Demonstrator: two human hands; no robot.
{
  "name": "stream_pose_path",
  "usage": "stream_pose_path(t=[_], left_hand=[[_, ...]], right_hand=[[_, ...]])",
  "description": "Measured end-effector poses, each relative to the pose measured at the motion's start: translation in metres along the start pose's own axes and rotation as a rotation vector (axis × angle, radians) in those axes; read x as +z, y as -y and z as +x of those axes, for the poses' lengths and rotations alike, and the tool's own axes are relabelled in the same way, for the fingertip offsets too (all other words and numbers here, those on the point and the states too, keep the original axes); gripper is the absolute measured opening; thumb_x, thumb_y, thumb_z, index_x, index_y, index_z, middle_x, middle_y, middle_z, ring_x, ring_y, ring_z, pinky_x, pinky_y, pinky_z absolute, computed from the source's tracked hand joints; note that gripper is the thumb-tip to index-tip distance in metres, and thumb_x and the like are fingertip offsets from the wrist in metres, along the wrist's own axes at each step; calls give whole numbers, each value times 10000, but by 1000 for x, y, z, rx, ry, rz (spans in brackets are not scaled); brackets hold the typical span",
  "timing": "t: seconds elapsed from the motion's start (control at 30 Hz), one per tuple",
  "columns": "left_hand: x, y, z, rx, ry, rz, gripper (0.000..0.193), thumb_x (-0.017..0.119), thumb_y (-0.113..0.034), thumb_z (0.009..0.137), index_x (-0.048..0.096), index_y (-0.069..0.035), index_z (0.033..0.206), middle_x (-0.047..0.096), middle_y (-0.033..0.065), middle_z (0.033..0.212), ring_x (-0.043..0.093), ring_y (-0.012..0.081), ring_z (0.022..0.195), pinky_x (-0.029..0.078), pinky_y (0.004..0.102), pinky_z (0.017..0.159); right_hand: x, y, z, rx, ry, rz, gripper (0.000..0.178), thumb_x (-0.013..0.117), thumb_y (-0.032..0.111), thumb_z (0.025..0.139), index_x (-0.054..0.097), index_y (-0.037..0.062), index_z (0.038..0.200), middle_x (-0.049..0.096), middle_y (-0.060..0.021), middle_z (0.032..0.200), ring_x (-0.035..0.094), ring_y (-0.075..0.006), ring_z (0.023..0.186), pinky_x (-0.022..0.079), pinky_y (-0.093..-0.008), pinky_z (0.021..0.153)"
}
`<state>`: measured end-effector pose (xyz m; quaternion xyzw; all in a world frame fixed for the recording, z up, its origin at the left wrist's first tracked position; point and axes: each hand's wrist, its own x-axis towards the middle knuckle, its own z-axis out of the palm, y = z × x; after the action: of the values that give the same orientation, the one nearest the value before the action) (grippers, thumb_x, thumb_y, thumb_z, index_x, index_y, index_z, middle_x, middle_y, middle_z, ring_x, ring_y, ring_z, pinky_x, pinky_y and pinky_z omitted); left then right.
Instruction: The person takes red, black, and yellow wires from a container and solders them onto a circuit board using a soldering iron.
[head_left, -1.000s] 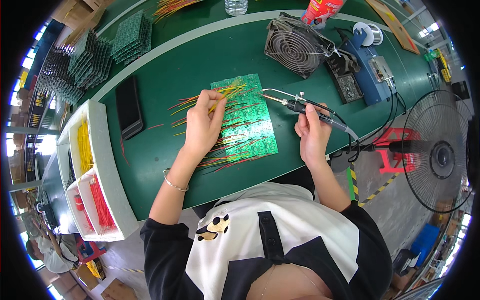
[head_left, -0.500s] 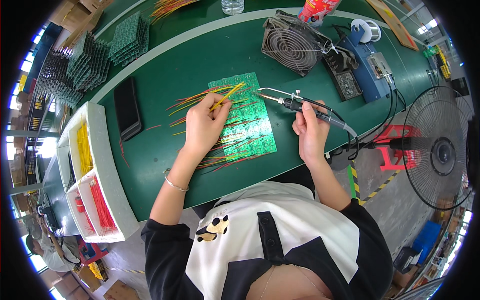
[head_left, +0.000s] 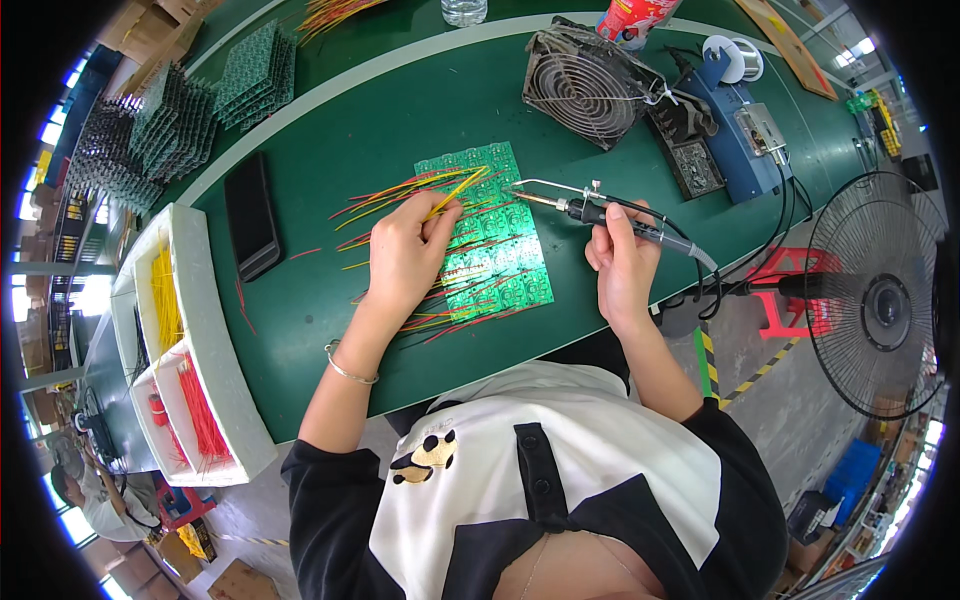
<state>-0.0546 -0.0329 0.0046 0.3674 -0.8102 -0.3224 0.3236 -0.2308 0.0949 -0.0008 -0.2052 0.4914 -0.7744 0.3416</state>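
A panel of green circuit boards (head_left: 510, 240) lies on the green bench, with several red and yellow wires (head_left: 378, 203) across it and out past its left edge. Over the left part of the panel, my left hand (head_left: 408, 250) pinches yellow wires (head_left: 460, 192) whose far ends point up toward the top right of the boards. My right hand (head_left: 625, 262) is closed round a soldering iron (head_left: 590, 211). The iron's tip, with a thin solder feed tube (head_left: 550, 183) above it, is close to the panel's upper right edge; whether it touches is too small to tell.
At left are a black phone (head_left: 252, 215) and a white foam box (head_left: 222, 340) of yellow and red wires. Stacked boards (head_left: 172, 125) stand far left. A dusty fan (head_left: 585, 88), a blue solder feeder (head_left: 735, 130) and a pedestal fan (head_left: 880, 300) are at right.
The iron's tip has shifted very slightly left and down. My left hand and the yellow wires have barely moved, and both hands keep their hold.
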Motion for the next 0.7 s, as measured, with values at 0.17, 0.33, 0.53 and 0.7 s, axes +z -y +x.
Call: stream_pose_path(t=[0.17, 0.33, 0.53, 0.7], left_hand=[[-1, -1, 1, -20, 22, -5, 101, 607, -78, 803, 597, 22, 813, 314, -5, 512, 263, 60, 475, 250, 227, 439], [0, 1, 1, -37, 24, -10, 109, 607, -86, 807, 597, 22, 818, 317, -1, 513, 265, 64, 476, 253, 231, 438], [0, 1, 0, -31, 16, -8, 112, 608, -89, 809, 598, 22, 818, 324, -1, 517, 270, 64, 479, 256, 232, 438], [0, 0, 0, -40, 14, -37, 113, 609, -91, 808, 600, 22, 815, 320, -3, 519, 268, 62, 482, 253, 233, 438]], right_hand=[[0, 1, 0, 6, -8, -1, 123, 542, 144, 875, 466, 51, 849, 418, 10, 620, 392, -39, 495, 299, -192, 391], [1, 0, 0, 11, -7, 7, 122, 540, 145, 877, 465, 52, 853, 422, 10, 623, 393, -39, 494, 297, -192, 391], [1, 0, 0, 2, 6, 1, 126, 537, 143, 880, 457, 52, 847, 421, 8, 614, 390, -39, 483, 295, -194, 390], [4, 1, -1, 4, 11, -59, 116, 515, 173, 890, 459, 78, 853, 413, 27, 660, 364, -25, 491, 284, -196, 405]])
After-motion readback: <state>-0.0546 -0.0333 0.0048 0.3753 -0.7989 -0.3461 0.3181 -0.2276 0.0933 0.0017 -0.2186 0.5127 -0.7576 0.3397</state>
